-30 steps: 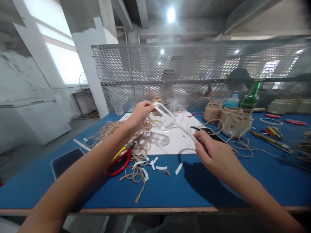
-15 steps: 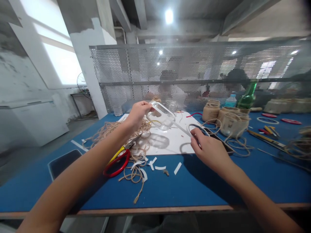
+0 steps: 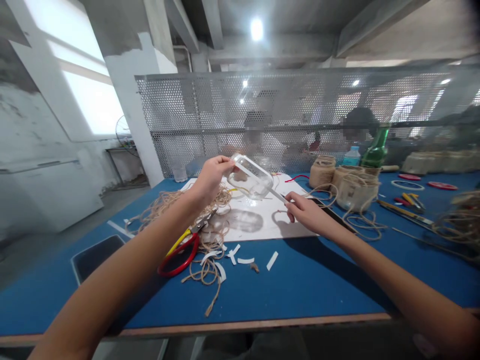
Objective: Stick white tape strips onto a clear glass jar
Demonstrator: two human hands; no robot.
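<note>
A clear glass jar [image 3: 258, 186] lies on its side in the air above the white paper [image 3: 240, 227]. My left hand [image 3: 213, 177] is closed on its near left end, thumb and fingers pinching the rim or edge. A narrow white tape strip [image 3: 278, 195] runs along the jar and stretches off it to the right. There my right hand [image 3: 305, 212] is closed, pinching the strip's far end between thumb and fingers. Under my left forearm lie red-and-yellow-handled scissors [image 3: 185, 245] on a heap of jute twine [image 3: 165, 207].
White tape scraps [image 3: 245, 260] lie near the blue table's front. A dark flat device [image 3: 95, 257] is at left. To the right stand twine-wrapped jars [image 3: 322, 172], a green bottle [image 3: 376, 147] and tools [image 3: 407, 215]. A perforated metal screen [image 3: 221, 115] rises behind, with people beyond it.
My right hand has moved left, toward the jar, and its grip on the strip has shifted. The dark loop by its fingers no longer shows. My left hand keeps holding the jar.
</note>
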